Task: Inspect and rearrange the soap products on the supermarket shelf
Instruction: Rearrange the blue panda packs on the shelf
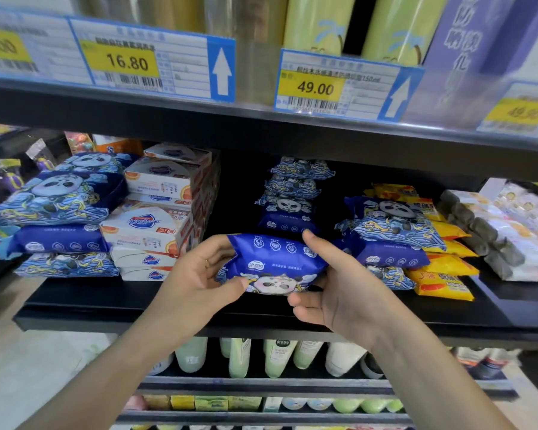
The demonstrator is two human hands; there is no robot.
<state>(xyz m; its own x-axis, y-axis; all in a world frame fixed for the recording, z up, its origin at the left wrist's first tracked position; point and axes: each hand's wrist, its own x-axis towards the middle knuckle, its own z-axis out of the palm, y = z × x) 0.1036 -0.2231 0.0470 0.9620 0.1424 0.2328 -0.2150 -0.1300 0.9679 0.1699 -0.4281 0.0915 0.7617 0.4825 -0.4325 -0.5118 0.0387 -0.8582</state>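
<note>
Progress: task looks to be in the middle, as I judge; one blue panda pack [272,263] is off the stacks and held in front of the middle shelf [112,301], not yet placed anywhere.
Already in order: blue panda packs lie stacked at the left [59,212], in the centre at the back [292,197] and at the right [389,231]; white soap boxes [162,212] stand stacked between the left and centre piles.
Left to do: the held pack needs a place, probably the open gap in front of the centre stack; yellow packs [441,262] at the right look a little untidy.
Left hand [196,280]: grips the left end of the pack, thumb on the front face, fingers curled behind it.
Right hand [333,293]: grips the right end, index finger stretched over the top edge, other fingers curled under.
Pack position: held horizontal between both hands, above the shelf edge, apart from the stacks.
</note>
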